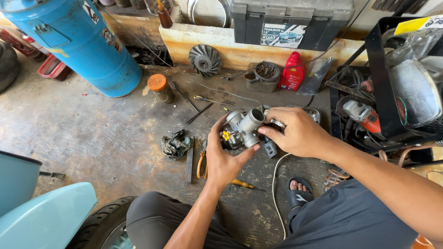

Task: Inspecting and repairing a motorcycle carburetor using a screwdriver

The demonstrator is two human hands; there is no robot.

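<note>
- Carburetor [242, 129], a grey metal part with a small yellow knob, sits up off the floor between both hands.
- Left hand [224, 159] cups it from below, fingers curled around its side.
- Right hand [295, 133] pinches its right end with thumb and fingertips.
- Orange-handled pliers [201, 163] lie on the dirty floor [92, 133] just beside the left hand.
- Crumpled dark rag [175, 144] lies near the pliers.
- Big blue barrel [80, 39] stands far back on the left.

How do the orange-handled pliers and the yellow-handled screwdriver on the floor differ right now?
The pliers have orange grips and lie partly hidden behind the left hand; the screwdriver has a yellow handle and lies in plain view nearer the person. The pliers point up-down in the view, the screwdriver sideways. Neither is held.
</note>
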